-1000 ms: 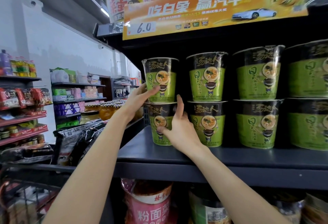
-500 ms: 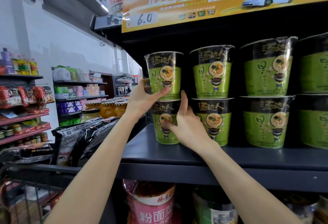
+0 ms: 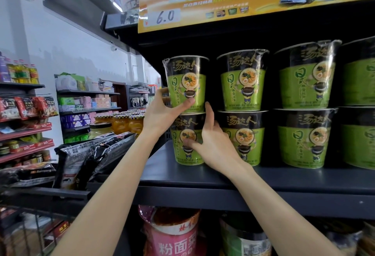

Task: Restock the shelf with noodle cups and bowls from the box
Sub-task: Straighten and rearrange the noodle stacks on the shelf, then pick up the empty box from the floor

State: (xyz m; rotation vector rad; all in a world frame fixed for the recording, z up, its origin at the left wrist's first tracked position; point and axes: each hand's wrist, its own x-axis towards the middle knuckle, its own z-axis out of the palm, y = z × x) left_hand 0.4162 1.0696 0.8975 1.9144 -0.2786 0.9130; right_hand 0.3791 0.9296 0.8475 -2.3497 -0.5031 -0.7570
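Green-and-black noodle cups stand two high in a row on a dark shelf (image 3: 203, 176). At the row's left end, my left hand (image 3: 162, 111) grips the base of the top cup (image 3: 187, 79), thumb across its front. That cup sits on the bottom cup (image 3: 186, 140). My right hand (image 3: 211, 142) holds the bottom cup's right side, thumb on its label, forefinger pointing up between the stacks. The neighbouring stack (image 3: 242, 103) stands just to the right. No box is in view.
An orange price banner (image 3: 223, 0) marked 6.0 hangs on the shelf above. More green cups (image 3: 304, 101) fill the right. Red and green bowls (image 3: 172, 233) sit on the shelf below. Black snack bags (image 3: 91, 158) lie at left; far shelves hold jars and packets.
My left hand has slid lower and closed round the top cup's base. The right hand stays on the bottom cup. The view has moved closer and tilted up slightly.
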